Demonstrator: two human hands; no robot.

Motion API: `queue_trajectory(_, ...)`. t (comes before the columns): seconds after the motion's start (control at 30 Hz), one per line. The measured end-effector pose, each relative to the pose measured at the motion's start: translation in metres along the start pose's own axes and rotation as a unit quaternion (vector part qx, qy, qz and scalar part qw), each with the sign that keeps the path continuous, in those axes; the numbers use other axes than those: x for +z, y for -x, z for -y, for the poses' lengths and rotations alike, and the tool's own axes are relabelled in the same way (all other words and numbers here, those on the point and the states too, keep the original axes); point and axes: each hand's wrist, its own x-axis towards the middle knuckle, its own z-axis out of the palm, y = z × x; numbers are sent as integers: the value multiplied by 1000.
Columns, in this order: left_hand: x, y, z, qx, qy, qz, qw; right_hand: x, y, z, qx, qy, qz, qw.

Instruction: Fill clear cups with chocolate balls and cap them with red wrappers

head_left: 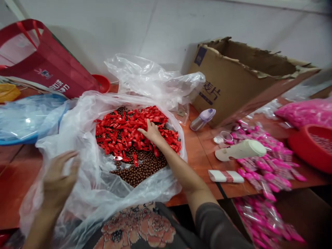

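Small red plastic pieces [124, 133], some with a hole, lie heaped over brown round balls [145, 167] inside a clear plastic bag [75, 129] spread wide on the table. Reaching into the red heap from the right is my right hand [153, 133]. Its thumb and forefinger are stretched apart; the other fingers are mostly hidden, and I see nothing held. My left hand [59, 174], slightly blurred, hovers over the near left part of the bag. Its thumb stands away from the lightly bent fingers, with nothing visible between them.
A red tote bag [49, 65] and a blue basin [31, 117] stand left. At the right are a torn-topped cardboard box [230, 86], a purple-lidded bottle [202, 119], a pale green bottle [241, 150], a white packet [225, 176], pink-capped packed tubes [272, 162] and a red bowl [303, 148].
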Motion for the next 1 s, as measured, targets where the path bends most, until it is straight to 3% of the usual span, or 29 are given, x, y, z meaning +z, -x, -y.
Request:
queue_trajectory(0.03, 20, -11, -9, 33, -7, -11, 999, 4, 2, 8, -39, -15, 22, 999)
queue_trajectory(0.1, 65, -33, -34, 124, 24, 74, 989, 4, 7, 14, -121, -33, 47, 991)
queue_trajectory(0.17, 109, -49, -62, 216, 38, 150, 964, -6, 9, 6, -149, -16, 17, 988)
queue_trajectory(0.23, 147, -58, -86, 276, 27, 214, 937, -23, 7, -16, -93, 35, -49, 994)
queue_trajectory(0.33, 193, -66, -107, 304, -6, 261, 916, -48, 1, -62, 1, 64, -92, 994)
queue_trajectory(0.47, 229, -81, -102, 272, -57, 274, 921, -55, -8, -107, 57, 77, -77, 992)
queue_trajectory(0.57, 234, -97, -80, 244, -96, 248, 933, -46, -16, -118, 46, 64, -41, 996)
queue_trajectory(0.67, 224, -112, -54, 212, -125, 218, 944, -41, -28, -116, 30, 50, -22, 998)
queue_trajectory(0.87, 189, -125, -15, 127, -154, 222, 954, -51, -43, -96, 1, 25, 1, 1000)
queue_trajectory(1.0, 159, -114, -11, 126, -115, 223, 960, -37, -29, -63, -55, -24, 28, 998)
